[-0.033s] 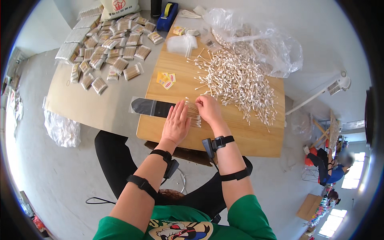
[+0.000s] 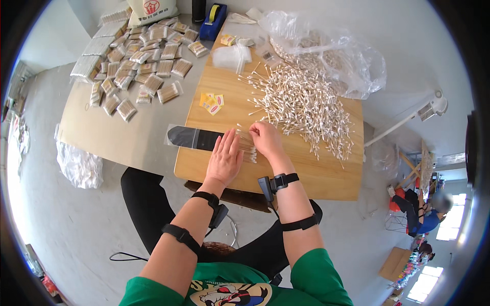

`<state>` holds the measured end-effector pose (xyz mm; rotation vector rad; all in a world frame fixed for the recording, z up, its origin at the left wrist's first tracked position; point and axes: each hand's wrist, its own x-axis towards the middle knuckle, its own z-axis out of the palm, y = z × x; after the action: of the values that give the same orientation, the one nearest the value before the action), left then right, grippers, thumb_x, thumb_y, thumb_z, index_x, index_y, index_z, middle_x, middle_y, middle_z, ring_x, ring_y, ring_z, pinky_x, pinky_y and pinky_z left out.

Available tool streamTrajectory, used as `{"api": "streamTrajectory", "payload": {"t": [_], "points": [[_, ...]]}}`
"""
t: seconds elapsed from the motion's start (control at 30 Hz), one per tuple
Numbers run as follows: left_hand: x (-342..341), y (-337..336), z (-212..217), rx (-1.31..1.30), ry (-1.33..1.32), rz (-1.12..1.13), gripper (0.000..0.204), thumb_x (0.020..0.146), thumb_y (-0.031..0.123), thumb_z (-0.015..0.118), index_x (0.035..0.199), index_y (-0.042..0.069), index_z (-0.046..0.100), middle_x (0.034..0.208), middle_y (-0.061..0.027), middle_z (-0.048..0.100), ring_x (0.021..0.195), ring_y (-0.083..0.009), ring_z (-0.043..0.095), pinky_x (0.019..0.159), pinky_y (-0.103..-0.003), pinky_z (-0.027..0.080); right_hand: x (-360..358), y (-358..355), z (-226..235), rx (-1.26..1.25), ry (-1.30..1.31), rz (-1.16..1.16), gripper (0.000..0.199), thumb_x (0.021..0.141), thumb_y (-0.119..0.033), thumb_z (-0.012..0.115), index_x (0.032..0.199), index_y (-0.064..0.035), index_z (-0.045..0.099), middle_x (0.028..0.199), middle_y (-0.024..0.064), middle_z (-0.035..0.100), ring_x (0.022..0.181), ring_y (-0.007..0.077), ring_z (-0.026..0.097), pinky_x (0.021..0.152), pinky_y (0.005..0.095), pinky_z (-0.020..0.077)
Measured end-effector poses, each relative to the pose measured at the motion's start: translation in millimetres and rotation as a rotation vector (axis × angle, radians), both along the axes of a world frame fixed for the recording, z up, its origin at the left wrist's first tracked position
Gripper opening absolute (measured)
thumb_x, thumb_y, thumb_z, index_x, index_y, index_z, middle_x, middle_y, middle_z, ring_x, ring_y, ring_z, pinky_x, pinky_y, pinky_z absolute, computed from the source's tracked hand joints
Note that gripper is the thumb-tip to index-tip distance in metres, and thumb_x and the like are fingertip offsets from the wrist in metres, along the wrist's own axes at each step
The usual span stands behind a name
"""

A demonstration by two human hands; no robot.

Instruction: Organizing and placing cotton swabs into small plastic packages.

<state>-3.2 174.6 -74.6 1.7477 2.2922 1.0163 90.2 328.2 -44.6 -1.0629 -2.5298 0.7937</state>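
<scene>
My left hand lies flat, fingers stretched out together, across the right end of a black strip with a clear plastic sleeve at its far-left end. A row of cotton swabs shows between my two hands, partly covered by the left one. At the upper right of that row is my right hand, its fingers curled into a pinch; whatever is between the fingertips is hidden. Beyond it spreads a large heap of loose cotton swabs on the wooden board.
Yellow-and-white printed cards lie left on the board. Clear plastic sleeves and a big clear bag are at the back. Many packed swab bundles cover the far-left table, near a blue tape dispenser. Another person sits far right.
</scene>
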Motion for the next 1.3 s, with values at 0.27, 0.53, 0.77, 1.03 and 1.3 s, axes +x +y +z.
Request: {"api": "streamTrajectory", "payload": {"t": [0.27, 0.53, 0.77, 1.03, 1.3], "points": [[-2, 0, 5, -0.048, -0.028, 0.003, 0.049, 0.095, 0.021, 0.054, 0.138, 0.002, 0.044, 0.150, -0.0157, 0.039, 0.140, -0.0293, 0.036, 0.118, -0.045, 0.027, -1, -1, -2, 0.035, 0.058, -0.065, 0.004, 0.081, -0.009, 0.070, 0.083, -0.0066, 0.068, 0.084, 0.0106, 0.065, 0.083, 0.0309, 0.064, 0.073, 0.0412, 0.0511], [-3, 2, 5, 0.011, -0.195, 0.006, 0.047, 0.095, 0.017, 0.053, 0.138, 0.001, 0.042, 0.150, -0.0186, 0.038, 0.138, -0.0341, 0.038, 0.117, -0.044, 0.030, 20, -11, -17, -0.026, 0.171, -0.062, 0.005, 0.085, -0.010, 0.067, 0.088, -0.0067, 0.069, 0.085, 0.0110, 0.065, 0.082, 0.0298, 0.063, 0.074, 0.0400, 0.0506], [-17, 7, 4, 0.248, -0.582, 0.064, 0.046, 0.100, 0.019, 0.048, 0.141, -0.001, 0.039, 0.152, -0.0211, 0.035, 0.139, -0.0374, 0.037, 0.114, -0.041, 0.031, 55, -56, -11, -0.128, 0.497, -0.361, 0.032, 0.104, -0.026, 0.046, 0.118, -0.0005, 0.058, 0.111, 0.0140, 0.062, 0.102, 0.0267, 0.060, 0.088, 0.0362, 0.0473], [-6, 36, -7, 0.269, -0.741, -0.021, 0.049, 0.105, 0.024, 0.040, 0.148, 0.001, 0.032, 0.157, -0.0184, 0.028, 0.143, -0.0324, 0.032, 0.117, -0.039, 0.026, 18, -65, -28, -0.271, 0.662, -0.322, 0.047, 0.106, -0.037, 0.037, 0.134, 0.0004, 0.047, 0.129, 0.0216, 0.055, 0.121, 0.0337, 0.053, 0.103, 0.0388, 0.0406], [-7, 36, -6, 0.325, -1.165, -0.017, 0.051, 0.107, 0.027, 0.034, 0.152, 0.002, 0.027, 0.154, -0.0107, 0.034, 0.143, -0.0232, 0.031, 0.119, -0.035, 0.021, 5, -67, -29, -0.282, 0.742, -0.296, 0.048, 0.107, -0.036, 0.035, 0.135, 0.0017, 0.045, 0.132, 0.0222, 0.054, 0.123, 0.0340, 0.052, 0.104, 0.0395, 0.0402]]}}
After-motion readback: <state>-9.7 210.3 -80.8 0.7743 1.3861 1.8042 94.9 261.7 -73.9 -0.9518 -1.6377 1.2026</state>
